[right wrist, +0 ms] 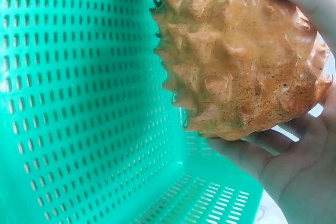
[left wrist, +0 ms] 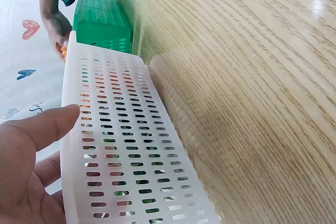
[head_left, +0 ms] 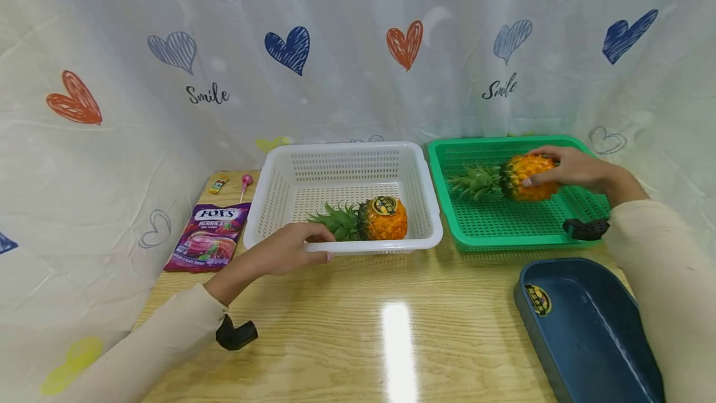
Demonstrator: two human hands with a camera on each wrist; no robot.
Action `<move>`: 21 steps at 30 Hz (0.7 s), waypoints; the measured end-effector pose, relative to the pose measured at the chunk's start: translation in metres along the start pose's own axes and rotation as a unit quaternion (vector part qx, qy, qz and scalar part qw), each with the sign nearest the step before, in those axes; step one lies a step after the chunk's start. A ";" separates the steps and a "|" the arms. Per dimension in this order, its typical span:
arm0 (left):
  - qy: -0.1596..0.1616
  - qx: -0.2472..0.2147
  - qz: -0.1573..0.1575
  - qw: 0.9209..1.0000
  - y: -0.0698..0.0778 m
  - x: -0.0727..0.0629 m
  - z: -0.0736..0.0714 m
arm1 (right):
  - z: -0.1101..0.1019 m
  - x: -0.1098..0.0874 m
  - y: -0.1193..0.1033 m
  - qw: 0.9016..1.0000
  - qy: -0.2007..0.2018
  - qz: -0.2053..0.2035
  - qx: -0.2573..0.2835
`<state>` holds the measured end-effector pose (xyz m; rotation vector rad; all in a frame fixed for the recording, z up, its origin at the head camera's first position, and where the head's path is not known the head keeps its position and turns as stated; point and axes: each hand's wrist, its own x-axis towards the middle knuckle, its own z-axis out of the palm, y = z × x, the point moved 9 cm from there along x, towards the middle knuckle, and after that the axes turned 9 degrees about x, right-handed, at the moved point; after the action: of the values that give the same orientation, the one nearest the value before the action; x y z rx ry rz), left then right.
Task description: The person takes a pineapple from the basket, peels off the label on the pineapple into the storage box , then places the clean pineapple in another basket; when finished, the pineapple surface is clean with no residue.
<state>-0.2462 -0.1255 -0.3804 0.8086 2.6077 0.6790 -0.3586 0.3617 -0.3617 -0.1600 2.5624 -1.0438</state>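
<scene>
My right hand (head_left: pixel 576 170) grips an orange pineapple (head_left: pixel 534 173) by its body, over the green basket (head_left: pixel 509 243), its leafy crown pointing left. Close up in the right wrist view, the spiky pineapple (right wrist: pixel 236 56) sits between thumb and fingers, and perforated green walls stand beside it. At the white basket (head_left: pixel 341 246), my left hand (head_left: pixel 288 247) holds the near rim, thumb outside and fingers inside. That basket contains a second pineapple (head_left: pixel 386 221) with a dark round label, lying on its side near those fingers. The left wrist view has the thumb against the white basket's slotted wall (left wrist: pixel 121 129).
A purple candy bag (head_left: pixel 208 238) lies left of the white basket, with a lollipop (head_left: pixel 247 180) and a small wrapped candy (head_left: pixel 218 185) behind it. Under my right forearm is a dark blue tray (head_left: pixel 587 322) with a sticker. A heart-printed curtain (head_left: pixel 347 98) hangs behind the baskets.
</scene>
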 end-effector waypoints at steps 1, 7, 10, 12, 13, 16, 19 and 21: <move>0.000 0.000 0.001 1.000 0.000 0.000 0.000 | 0.001 0.001 0.001 1.000 -0.001 0.001 0.000; 0.000 0.000 0.002 1.000 0.000 0.000 0.001 | 0.004 0.009 0.005 1.000 -0.003 0.003 -0.001; 0.001 -0.001 0.002 1.000 0.000 0.000 0.001 | 0.005 0.011 0.006 1.000 -0.004 0.006 -0.005; 0.001 -0.002 0.001 1.000 0.000 0.000 0.001 | 0.005 0.013 0.007 1.000 -0.005 0.007 -0.006; 0.000 -0.002 0.001 1.000 0.001 0.000 0.000 | 0.005 0.013 0.007 1.000 -0.004 0.006 -0.008; -0.001 -0.004 0.000 1.000 0.000 0.000 0.000 | 0.005 0.016 0.007 1.000 -0.002 0.006 -0.004; 0.000 -0.004 0.000 1.000 0.001 0.000 0.000 | 0.005 0.018 0.007 1.000 -0.001 0.005 0.001; 0.000 -0.003 0.002 1.000 0.001 0.000 0.000 | 0.006 0.020 0.008 1.000 -0.005 0.007 0.005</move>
<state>-0.2461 -0.1246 -0.3800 0.8129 2.6029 0.6866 -0.3745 0.3590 -0.3772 -0.1441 2.5460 -1.0471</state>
